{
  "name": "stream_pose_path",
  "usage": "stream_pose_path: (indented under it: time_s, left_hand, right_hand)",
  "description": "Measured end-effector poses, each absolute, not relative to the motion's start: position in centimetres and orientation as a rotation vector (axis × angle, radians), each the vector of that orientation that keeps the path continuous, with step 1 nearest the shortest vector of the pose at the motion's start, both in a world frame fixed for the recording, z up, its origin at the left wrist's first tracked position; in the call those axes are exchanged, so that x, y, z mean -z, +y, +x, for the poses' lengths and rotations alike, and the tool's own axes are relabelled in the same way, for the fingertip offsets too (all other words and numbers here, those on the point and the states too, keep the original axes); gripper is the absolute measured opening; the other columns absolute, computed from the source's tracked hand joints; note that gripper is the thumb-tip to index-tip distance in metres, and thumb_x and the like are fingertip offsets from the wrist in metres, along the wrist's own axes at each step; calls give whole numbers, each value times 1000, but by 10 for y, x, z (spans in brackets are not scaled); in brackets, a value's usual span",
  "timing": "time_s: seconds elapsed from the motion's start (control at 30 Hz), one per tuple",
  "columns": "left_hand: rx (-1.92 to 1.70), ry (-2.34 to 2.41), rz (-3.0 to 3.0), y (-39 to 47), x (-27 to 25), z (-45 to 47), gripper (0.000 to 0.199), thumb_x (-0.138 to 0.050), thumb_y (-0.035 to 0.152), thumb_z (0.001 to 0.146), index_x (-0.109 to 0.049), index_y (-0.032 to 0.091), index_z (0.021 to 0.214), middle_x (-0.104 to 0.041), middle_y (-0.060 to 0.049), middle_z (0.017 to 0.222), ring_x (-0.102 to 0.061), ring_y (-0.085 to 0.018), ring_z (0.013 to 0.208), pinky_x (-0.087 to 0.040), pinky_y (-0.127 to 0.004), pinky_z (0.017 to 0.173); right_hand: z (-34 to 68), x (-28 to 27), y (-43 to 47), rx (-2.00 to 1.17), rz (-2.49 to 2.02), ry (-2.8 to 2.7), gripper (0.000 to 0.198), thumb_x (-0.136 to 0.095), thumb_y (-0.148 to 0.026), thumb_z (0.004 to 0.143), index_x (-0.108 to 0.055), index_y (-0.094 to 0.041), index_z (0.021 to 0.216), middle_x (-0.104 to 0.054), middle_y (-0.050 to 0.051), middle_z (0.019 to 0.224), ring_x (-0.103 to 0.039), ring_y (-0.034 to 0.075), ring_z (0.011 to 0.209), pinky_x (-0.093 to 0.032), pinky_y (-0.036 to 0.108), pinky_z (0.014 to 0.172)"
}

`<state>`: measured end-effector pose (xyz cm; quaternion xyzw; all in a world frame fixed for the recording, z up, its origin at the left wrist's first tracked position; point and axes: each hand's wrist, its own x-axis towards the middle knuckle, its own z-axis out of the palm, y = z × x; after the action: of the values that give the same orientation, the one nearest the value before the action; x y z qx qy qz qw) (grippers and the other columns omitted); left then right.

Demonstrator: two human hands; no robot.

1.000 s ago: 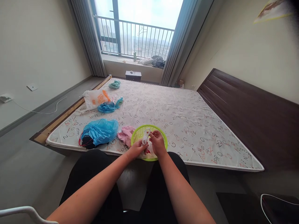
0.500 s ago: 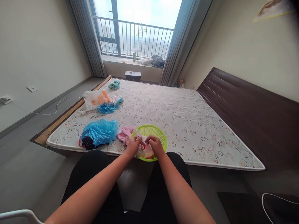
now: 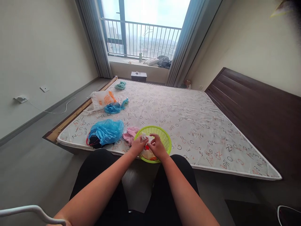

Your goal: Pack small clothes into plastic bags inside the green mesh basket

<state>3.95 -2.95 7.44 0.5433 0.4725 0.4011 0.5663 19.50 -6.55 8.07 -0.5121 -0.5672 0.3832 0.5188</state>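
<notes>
A lime-green plastic basket (image 3: 166, 142) stands at the near edge of the mattress, in front of my knees. Inside it lies a thin whitish plastic bag (image 3: 147, 153) with something orange and red showing through. My left hand (image 3: 139, 146) is closed on the gathered top of this bag, over the basket's left side. From the right, my right hand (image 3: 158, 147) works at the same bunched plastic, thumb and fingers bent around it. Small red bits show between the two hands. Just left of the basket rests a crumpled pink cloth (image 3: 130, 135).
On the patterned mattress (image 3: 188, 125), a blue plastic bag (image 3: 109, 130) with dark contents lies at left. Behind it are a smaller blue bag (image 3: 114, 108), a white-and-orange bag (image 3: 101, 99) and a teal bundle (image 3: 120, 85). A dark headboard (image 3: 256, 97) rises at right.
The view has shifted slightly, so the scene sits farther right. My hands have come closer together on the bag's top, and the white plastic is more tightly bunched.
</notes>
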Motion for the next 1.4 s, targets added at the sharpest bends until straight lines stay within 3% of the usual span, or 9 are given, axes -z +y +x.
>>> stream_pose_path:
  time_s: [0.07, 0.17, 0.33, 0.43, 0.67, 0.87, 1.0, 1.17, 1.4]
  left_hand:
    - [-923, 1129, 1405, -31, -78, 36, 23, -70, 42, 86, -64, 20, 88, -60, 2, 67, -55, -14, 56, -44, -26, 56]
    - [-870, 1113, 1537, -35, -82, 33, 14, -66, 32, 89, -70, 21, 95, -62, 1, 67, -56, -17, 60, -48, -28, 64]
    - [-792, 1057, 1692, -41, -84, 33, 27, -63, 8, 78, -75, 24, 95, -67, 2, 72, -59, -16, 65, -50, -28, 71]
    - [-758, 1100, 1799, -41, -80, 34, 34, -60, 1, 73, -75, 24, 95, -70, 2, 78, -63, -16, 71, -52, -27, 76]
    - [-949, 899, 1985, -34, -63, 37, 38, -56, -1, 77, -75, 21, 102, -74, -6, 116, -68, -20, 110, -52, -37, 102]
    - [-1036, 852, 2048, -38, -60, 41, 41, -55, 0, 83, -77, 22, 110, -69, -8, 120, -66, -20, 115, -53, -38, 105]
    - [-991, 939, 2079, -39, -63, 40, 44, -58, -1, 82, -78, 25, 112, -68, -6, 115, -67, -18, 108, -55, -34, 101]
    - [-1006, 1072, 2037, -37, -70, 36, 32, -63, 6, 87, -77, 25, 109, -73, -5, 113, -68, -19, 107, -55, -34, 99]
    - [-1013, 977, 2043, -40, -82, 33, 21, -67, 15, 91, -77, 25, 107, -76, -4, 114, -71, -20, 108, -55, -34, 101]
  right_hand:
    - [198, -78, -65, -1033, -1246, -1349, 62, -74, -25, 77, -57, -28, 137, -65, 5, 125, -54, 8, 60, -51, 26, 59]
    - [200, -74, -64, -1151, -1238, -1376, 65, -71, -27, 80, -54, -28, 143, -69, 5, 127, -52, 7, 54, -49, 25, 55]
    - [198, -72, -61, -969, -1310, -1549, 27, -67, -19, 79, -73, -24, 105, -76, 2, 96, -66, 18, 81, -52, 29, 74]
    - [199, -72, -61, -849, -1522, -1622, 9, -63, -20, 82, -70, -22, 87, -73, 1, 83, -63, 17, 76, -44, 26, 70]
    - [198, -75, -65, -691, -1768, -1649, 13, -62, -21, 87, -69, -23, 97, -74, 3, 87, -63, 18, 77, -33, 26, 66]
    - [195, -78, -66, -681, -1846, -1598, 19, -53, -24, 94, -71, -22, 98, -75, 8, 89, -65, 20, 79, -34, 28, 66]
    - [197, -72, -59, -925, -1642, -1377, 12, -61, -28, 83, -67, -21, 90, -73, 4, 87, -63, 19, 80, -42, 28, 71]
    - [202, -75, -56, -1473, -1195, -956, 36, -80, -32, 66, -62, -23, 96, -68, -3, 84, -58, 14, 70, -43, 24, 64]
    - [209, -86, -58, -1715, -966, -616, 42, -89, -48, 70, -64, -22, 91, -68, -2, 81, -59, 12, 66, -42, 23, 58]
